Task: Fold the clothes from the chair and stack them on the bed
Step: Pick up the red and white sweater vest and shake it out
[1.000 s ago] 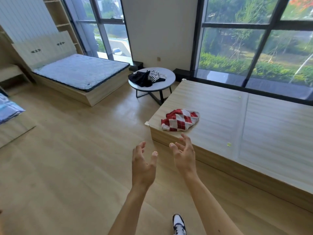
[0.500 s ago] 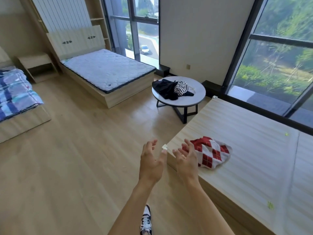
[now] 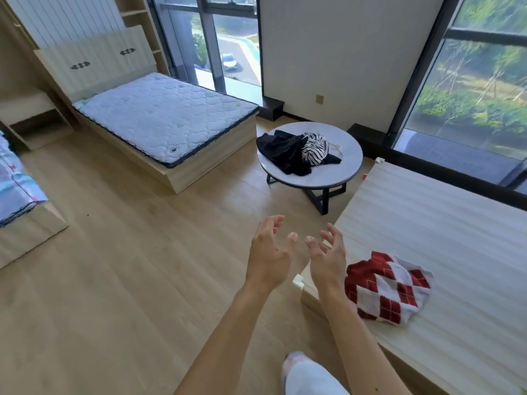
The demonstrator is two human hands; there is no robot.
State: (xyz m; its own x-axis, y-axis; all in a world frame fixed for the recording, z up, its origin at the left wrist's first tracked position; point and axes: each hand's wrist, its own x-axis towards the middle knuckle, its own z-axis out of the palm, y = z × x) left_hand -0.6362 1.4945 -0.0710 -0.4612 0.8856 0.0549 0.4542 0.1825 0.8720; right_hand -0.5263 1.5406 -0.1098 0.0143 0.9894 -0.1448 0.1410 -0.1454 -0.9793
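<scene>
A person's left hand and right hand reach forward side by side over the wooden floor, fingers spread wide and holding nothing. A folded red and white argyle garment lies on the bare wooden bed platform, just beside the right wrist. Ahead, a black garment and a zebra-striped garment sit in a loose heap on a round white table; no chair is visible. Grabbing the heap in 1 go could drag both pieces together and drop 1 on the floor. Compared with half a second ago, the round table appears nearer and the argyle garment sits further back beside the right arm.
</scene>
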